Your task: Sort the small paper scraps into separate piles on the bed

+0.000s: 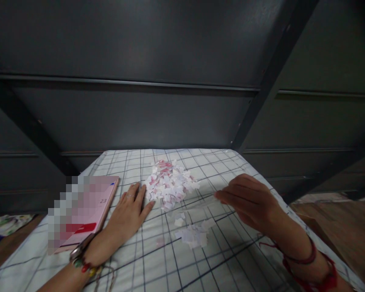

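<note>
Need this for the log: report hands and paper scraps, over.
Left hand down beside larger scrap pile. Right hand raised, fingers bunched, grip unclear. Smaller scrap pile nearer camera. Pink item left, clear of piles.

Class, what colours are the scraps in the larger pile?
The larger pile is mostly white, some pink: head view.

Pink book (97, 213) partly masked by pixel blocks, marks on heaped paper scraps (172, 186) too small to read, right hand (255, 200) pinch indistinct, left forearm (63, 276) and right forearm (319, 265) cropped at bottom
</note>
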### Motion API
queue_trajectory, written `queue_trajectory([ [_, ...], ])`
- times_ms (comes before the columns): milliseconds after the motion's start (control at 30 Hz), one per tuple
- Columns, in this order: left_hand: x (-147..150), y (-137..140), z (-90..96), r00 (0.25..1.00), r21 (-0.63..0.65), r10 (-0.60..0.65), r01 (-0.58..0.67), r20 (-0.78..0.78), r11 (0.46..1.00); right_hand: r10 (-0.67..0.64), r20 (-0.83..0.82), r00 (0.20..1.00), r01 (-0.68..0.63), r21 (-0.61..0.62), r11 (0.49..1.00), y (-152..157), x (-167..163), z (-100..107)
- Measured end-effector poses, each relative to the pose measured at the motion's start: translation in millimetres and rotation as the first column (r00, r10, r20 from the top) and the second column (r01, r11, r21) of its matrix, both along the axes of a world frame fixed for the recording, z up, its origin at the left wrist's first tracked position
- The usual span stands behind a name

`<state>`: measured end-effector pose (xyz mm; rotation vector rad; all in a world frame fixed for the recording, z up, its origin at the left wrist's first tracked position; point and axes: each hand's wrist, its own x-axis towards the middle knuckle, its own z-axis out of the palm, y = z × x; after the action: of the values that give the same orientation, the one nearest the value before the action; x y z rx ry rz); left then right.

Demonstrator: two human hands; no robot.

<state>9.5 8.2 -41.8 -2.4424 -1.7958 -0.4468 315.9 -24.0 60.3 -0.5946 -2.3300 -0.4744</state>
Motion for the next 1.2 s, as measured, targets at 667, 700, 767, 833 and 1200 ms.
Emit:
queue_trajectory([
  [667,1.3,-0.3,3.0,1.0,0.003,-0.004,0.004,-0.001,1.0,-0.076,-0.017,0.997,0.075,-0.039,0.996,8.9,11.9,0.2],
  [700,1.3,-0.4,2.9,1.0,0.007,-0.001,0.001,0.004,1.0,-0.079,-0.02,0.997,0.078,-0.049,0.996,9.7,15.7,1.3],
  [767,1.6,-0.7,3.4,1.0,-0.003,0.007,-0.007,0.003,1.0,-0.084,-0.025,0.996,0.083,-0.052,0.995,10.7,20.1,2.4],
  [833,2.1,-0.9,4.3,1.0,-0.019,0.01,-0.01,0.0,1.0,-0.09,-0.028,0.996,0.089,-0.052,0.995,10.5,18.8,1.6],
  [1200,2.4,-1.1,7.0,1.0,-0.04,0.015,-0.015,-0.007,0.999,0.07,-0.006,0.997,-0.071,-0.02,0.997,-0.6,-11.9,-4.1],
])
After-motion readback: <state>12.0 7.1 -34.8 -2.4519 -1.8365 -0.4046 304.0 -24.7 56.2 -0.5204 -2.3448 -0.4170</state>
